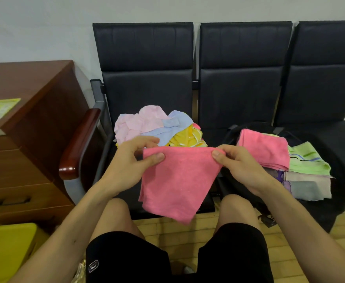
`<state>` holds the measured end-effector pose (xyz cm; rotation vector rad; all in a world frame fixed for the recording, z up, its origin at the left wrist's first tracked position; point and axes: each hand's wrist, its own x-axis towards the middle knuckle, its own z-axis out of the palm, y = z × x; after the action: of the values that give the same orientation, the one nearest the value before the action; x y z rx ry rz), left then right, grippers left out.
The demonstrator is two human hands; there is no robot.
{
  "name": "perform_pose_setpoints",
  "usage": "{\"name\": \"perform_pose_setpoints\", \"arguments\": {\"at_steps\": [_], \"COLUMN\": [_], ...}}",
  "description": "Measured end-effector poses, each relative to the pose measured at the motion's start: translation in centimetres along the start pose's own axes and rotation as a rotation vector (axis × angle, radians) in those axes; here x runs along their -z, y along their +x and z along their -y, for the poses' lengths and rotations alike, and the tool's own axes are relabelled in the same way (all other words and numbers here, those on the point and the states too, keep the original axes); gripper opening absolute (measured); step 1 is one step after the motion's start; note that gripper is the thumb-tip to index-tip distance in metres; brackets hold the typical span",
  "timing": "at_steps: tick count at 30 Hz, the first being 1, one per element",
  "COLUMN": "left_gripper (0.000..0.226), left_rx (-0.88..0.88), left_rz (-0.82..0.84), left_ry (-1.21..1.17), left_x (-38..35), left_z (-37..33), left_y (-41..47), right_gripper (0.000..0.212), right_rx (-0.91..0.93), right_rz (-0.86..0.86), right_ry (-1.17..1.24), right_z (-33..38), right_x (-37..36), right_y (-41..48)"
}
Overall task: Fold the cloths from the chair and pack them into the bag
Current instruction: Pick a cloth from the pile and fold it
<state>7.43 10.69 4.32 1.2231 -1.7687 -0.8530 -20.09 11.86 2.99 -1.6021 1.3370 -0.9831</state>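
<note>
A pink cloth (175, 180) hangs folded in front of me, above my knees. My left hand (132, 158) pinches its upper left corner and my right hand (239, 162) pinches its upper right corner. Behind it, on the left chair seat (126, 193), lies a loose pile of cloths (155, 125) in pale pink, blue and yellow. On the middle seat a black bag (329, 205) lies open with folded cloths on it: a pink one (265, 148) on top, a green one (306, 160) and grey ones (308, 186) below.
A brown wooden drawer cabinet (30, 139) stands at the left with a green leaflet (0, 110) on top. The chair's wooden armrest (77, 144) is beside my left arm. A yellow object (6, 252) sits at the lower left. A third chair (329, 78) is at the right.
</note>
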Motion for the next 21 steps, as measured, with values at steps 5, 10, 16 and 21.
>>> {"name": "perform_pose_setpoints", "arguments": {"at_steps": [5, 10, 16, 21], "left_gripper": [0.023, 0.016, 0.013, 0.054], "left_rx": [-0.007, -0.048, 0.482, 0.776], "left_rz": [-0.032, -0.121, -0.176, -0.022], "left_ry": [-0.319, -0.109, -0.432, -1.093], "left_x": [-1.5, -1.7, -1.1, -3.7], "left_z": [-1.4, -1.1, 2.1, 3.1], "left_y": [0.6, 2.3, 3.3, 0.5], "right_gripper": [0.056, 0.033, 0.061, 0.083], "right_rx": [-0.019, -0.32, -0.315, -0.411], "right_rz": [0.026, 0.219, 0.222, 0.139], "right_ry": [0.782, 0.597, 1.05, 1.122], "right_z": [-0.5, -3.3, -1.2, -0.1], "right_x": [-2.5, -7.9, -7.2, -7.7], "right_y": [-0.9, -4.0, -4.2, -4.0]}}
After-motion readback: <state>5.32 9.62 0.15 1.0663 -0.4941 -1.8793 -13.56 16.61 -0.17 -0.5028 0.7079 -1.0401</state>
